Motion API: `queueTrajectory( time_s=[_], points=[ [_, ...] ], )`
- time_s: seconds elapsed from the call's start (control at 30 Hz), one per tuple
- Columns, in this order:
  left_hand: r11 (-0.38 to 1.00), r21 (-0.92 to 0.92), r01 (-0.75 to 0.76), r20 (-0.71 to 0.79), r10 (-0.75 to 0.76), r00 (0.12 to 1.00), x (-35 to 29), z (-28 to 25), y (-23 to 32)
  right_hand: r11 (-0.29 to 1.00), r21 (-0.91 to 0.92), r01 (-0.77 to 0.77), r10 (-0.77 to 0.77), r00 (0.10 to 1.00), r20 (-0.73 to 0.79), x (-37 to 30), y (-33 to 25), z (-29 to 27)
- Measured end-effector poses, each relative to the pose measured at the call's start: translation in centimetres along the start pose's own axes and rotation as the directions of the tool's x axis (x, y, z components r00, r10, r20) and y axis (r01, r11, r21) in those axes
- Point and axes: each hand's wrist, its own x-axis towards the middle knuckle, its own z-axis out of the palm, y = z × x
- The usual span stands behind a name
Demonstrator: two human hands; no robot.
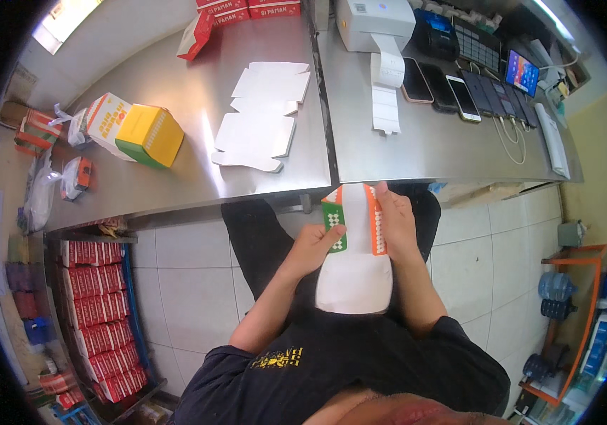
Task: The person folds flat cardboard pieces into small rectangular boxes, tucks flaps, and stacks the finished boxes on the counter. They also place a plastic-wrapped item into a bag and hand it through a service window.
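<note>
The partly folded carton blank (358, 230) lies between my hands, near the edge of the steel table (201, 92). My left hand (312, 248) pinches the green side panel (334, 219); my right hand (397, 218) pinches the orange side panel (377, 230). These 2 panels appear turned inward; the broad white end panel (354, 287) appears not yet folded. White blanks (259, 124) lie flat on the table; 1 yellow carton (160, 134) looks fully formed
</note>
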Motion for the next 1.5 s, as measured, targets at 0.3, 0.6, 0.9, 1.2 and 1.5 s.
queueTrajectory(
  time_s=[0.3,0.6,0.9,1.2,1.5],
  points=[
    [0.982,0.060,-0.180,-0.249,0.190,0.950,0.3,-3.2,1.6,0.770,-0.585,0.256,0.019,0.906,0.422,-1.6,2.2,-1.8],
    [0.796,0.437,-0.419,-0.050,0.487,0.872,-2.4,-0.9,6.7,0.205,-0.706,0.678,-0.424,0.712,0.561,-2.4,0.4,3.3],
    [0.887,0.139,-0.440,-0.122,0.456,0.882,-4.5,-7.0,7.0,0.829,-0.472,0.300,0.018,0.829,0.559,0.3,-0.2,1.7],
    [0.724,0.580,-0.374,0.059,0.421,0.905,-6.1,-10.4,10.0,0.743,-0.421,0.520,-0.147,0.741,0.655,1.2,-0.4,7.7],
    [0.726,0.568,-0.388,-0.112,0.535,0.837,-7.2,-12.3,9.5,0.701,-0.463,0.542,-0.077,0.703,0.707,1.0,0.2,10.5]
  ],
)
